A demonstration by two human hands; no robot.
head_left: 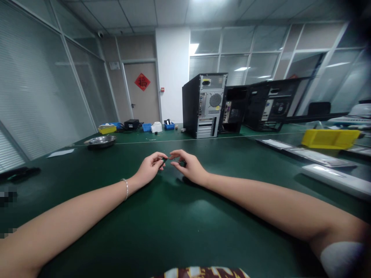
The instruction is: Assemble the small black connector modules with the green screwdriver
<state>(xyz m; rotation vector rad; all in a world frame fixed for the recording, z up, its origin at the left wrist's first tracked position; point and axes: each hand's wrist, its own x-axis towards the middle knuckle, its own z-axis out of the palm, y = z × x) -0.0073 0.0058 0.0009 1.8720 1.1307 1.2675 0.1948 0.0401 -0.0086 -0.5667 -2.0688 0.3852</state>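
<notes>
Over the middle of the table, my left hand (150, 166) pinches a small dark green circuit board (163, 162) between thumb and fingertips. The board is tilted, and the fingers cover part of it. Just to its right is my right hand (188, 165), with thumb and forefinger curved and apart, the fingertips pointing at the board. A small gap seems to lie between those fingertips and the board. Under the right palm is a dark patch that I cannot make out. Both forearms reach in low over the green tabletop (174, 224).
A black computer tower (203, 104) stands at the back, with more cases to its right. At right are a yellow bin (330, 139), flat metallic units and a white box (337, 179). A metal bowl (101, 141), paper (60, 153) and small blue trays (147, 127) lie at back left.
</notes>
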